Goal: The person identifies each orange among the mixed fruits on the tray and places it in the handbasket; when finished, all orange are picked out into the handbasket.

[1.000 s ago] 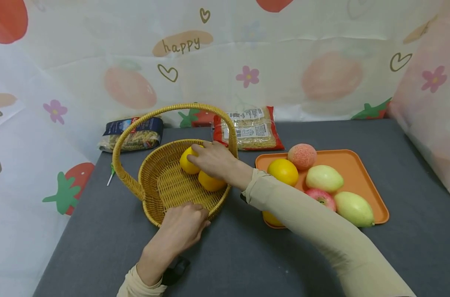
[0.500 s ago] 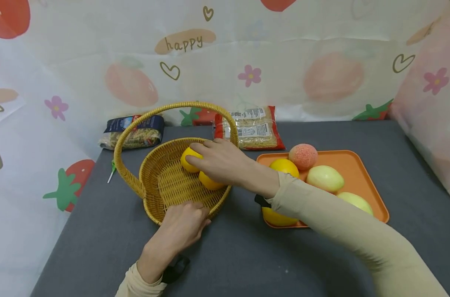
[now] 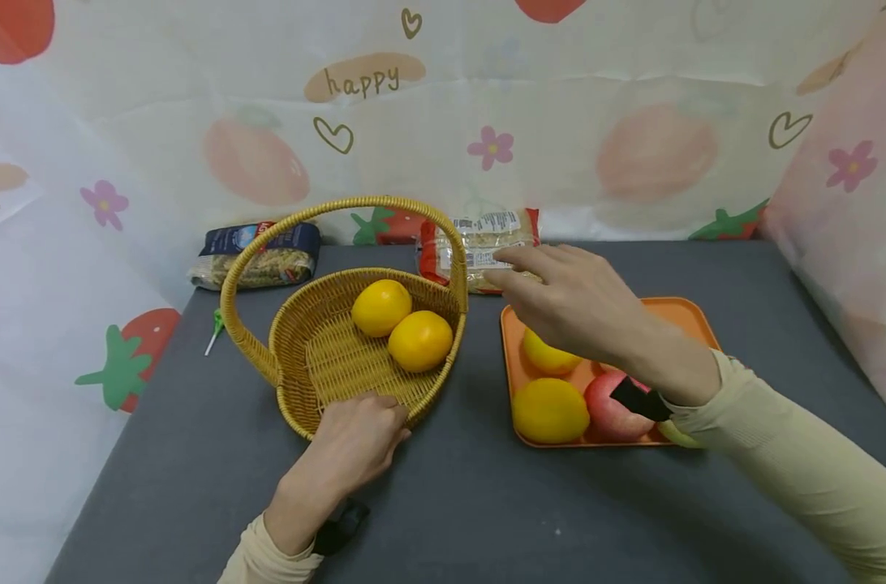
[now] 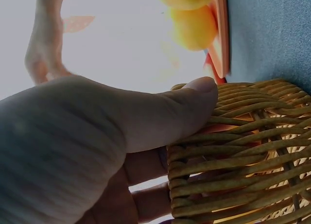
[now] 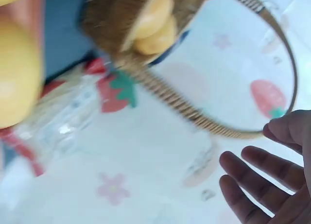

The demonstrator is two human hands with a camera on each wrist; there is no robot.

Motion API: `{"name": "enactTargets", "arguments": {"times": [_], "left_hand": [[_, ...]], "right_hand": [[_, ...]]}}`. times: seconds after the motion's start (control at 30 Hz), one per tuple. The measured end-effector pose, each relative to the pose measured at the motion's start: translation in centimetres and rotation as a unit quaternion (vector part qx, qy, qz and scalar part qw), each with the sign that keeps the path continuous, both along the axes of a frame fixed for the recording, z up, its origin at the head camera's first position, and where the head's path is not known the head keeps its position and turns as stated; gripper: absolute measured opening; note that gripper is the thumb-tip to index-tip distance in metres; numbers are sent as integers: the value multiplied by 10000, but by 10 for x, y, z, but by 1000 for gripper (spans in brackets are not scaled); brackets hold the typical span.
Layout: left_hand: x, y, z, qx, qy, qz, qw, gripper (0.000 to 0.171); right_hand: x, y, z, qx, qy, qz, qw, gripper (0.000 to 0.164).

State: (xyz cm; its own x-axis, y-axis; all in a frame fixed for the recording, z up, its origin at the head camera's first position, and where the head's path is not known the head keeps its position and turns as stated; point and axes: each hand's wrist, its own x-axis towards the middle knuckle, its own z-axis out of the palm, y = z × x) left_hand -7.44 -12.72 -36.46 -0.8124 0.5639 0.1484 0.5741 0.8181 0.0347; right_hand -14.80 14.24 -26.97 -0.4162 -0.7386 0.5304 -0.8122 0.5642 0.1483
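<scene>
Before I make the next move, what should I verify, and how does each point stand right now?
1. Wicker basket steadied: ok; the left hand grips its near edge.
2. Right hand free: ok; it holds nothing.
3. Room in the basket: ok; the rear yellow fruit and front yellow fruit leave bare weave beside them.
4. Handle clear: not ok; it arches over the basket and might catch a hand.
5. Whole orange tray visible: not ok; the right forearm hides part.
6. Right hand's height above the tray: cannot tell.
</scene>
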Motion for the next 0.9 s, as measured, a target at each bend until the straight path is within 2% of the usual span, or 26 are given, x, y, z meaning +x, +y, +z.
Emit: {"name": "enactTargets", "arguments": {"times": [0.17,0.33,0.43,0.6,0.9], "left_hand": [[0,-1,0,-29,30,-8,10000,24],[0,-1,0,-65,35,-50,10000,24],[0,0,-1,-75,64,-46,9999,24],[0,0,-1,-67,111,-16,9999,24],[0,0,-2,-12,159,-24,9999,25]], "right_hand": [[6,33,-26,394,-408,-287,9980,34],[25,52,-55,1024,-923,-335,9899,45],[35,56,-67,1207,-1145,-437,9851,50],[46,59,-83,1316,-1149,-386,9839,56],[57,61,-102,1631,-1211,-255,9788,73]]}}
